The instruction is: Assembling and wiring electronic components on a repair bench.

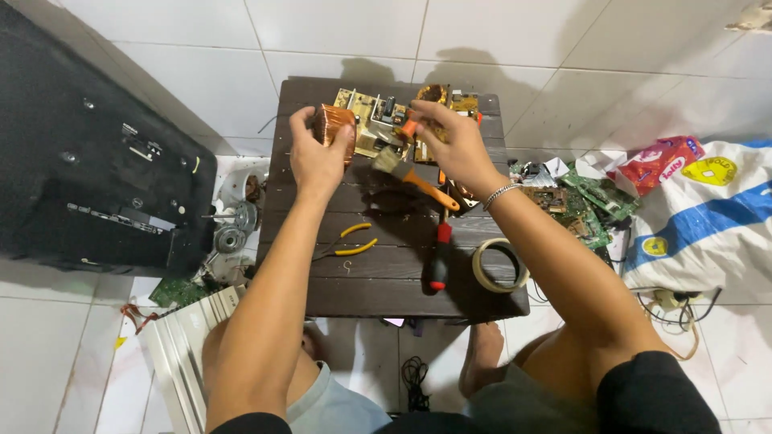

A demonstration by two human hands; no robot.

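Copper coil gripped by left hand, brush by right hand, pliers nearby.

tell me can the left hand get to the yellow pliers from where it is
Probably yes: the yellow-handled pliers lie uncovered on the dark table just below the left hand, but it would first have to put down the copper coil.

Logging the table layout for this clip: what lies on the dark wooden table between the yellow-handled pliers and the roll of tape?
In the head view, a red-and-black-handled screwdriver lies on the dark wooden table between the yellow-handled pliers and the roll of tape.
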